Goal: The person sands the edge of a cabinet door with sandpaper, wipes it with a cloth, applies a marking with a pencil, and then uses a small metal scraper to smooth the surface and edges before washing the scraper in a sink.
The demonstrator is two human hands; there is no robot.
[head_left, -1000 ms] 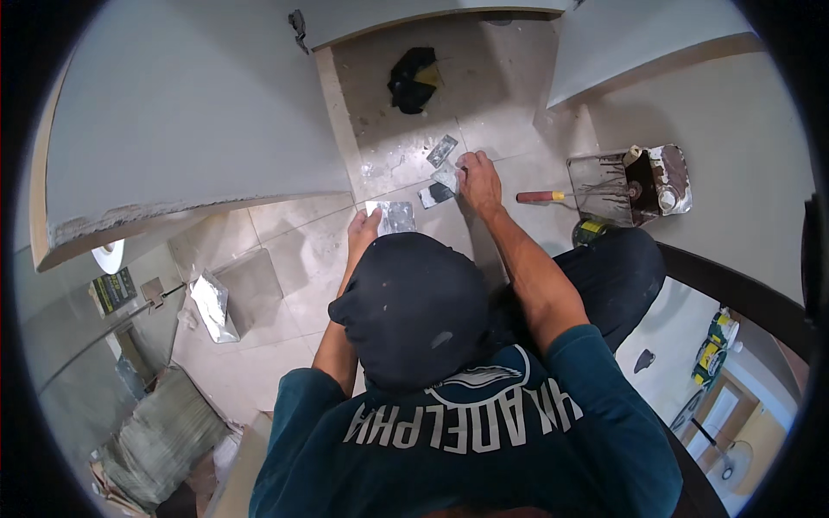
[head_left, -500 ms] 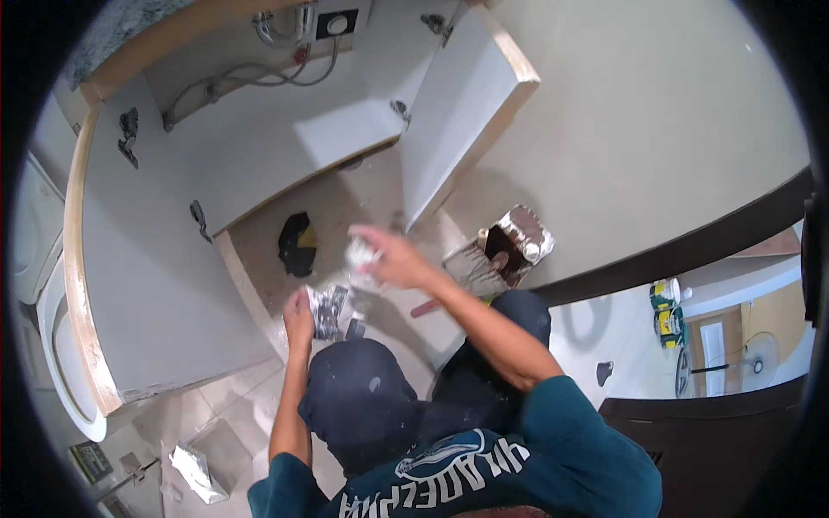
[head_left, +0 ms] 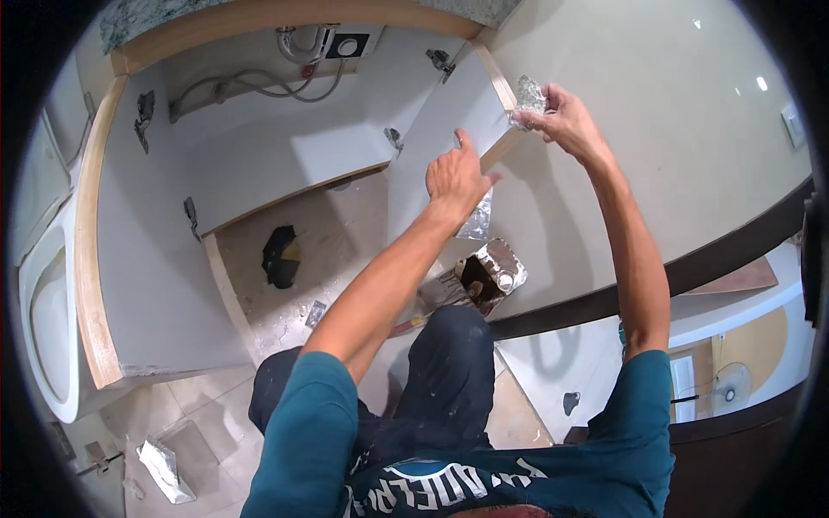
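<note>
My right hand is closed on a small silver-grey crumpled-looking piece, held at the wooden edge of the right cabinet door. My left hand is in front of that door, index finger extended upward and thumb out, gripping a flat silvery sheet that hangs below the palm; some of the fingers are hidden. A paint-smeared metal container lies below the sheet, near a red-handled tool, partly hidden by my knee.
The left door stands open, with a white toilet beside it. Pipes and hoses run inside the cabinet. A black crumpled item, a small metal piece and a silver folded object lie on the tiles.
Both hands rose from the floor toward the right door, the small piece in my right and the sheet in my left. The view tilted up to show the cabinet.
</note>
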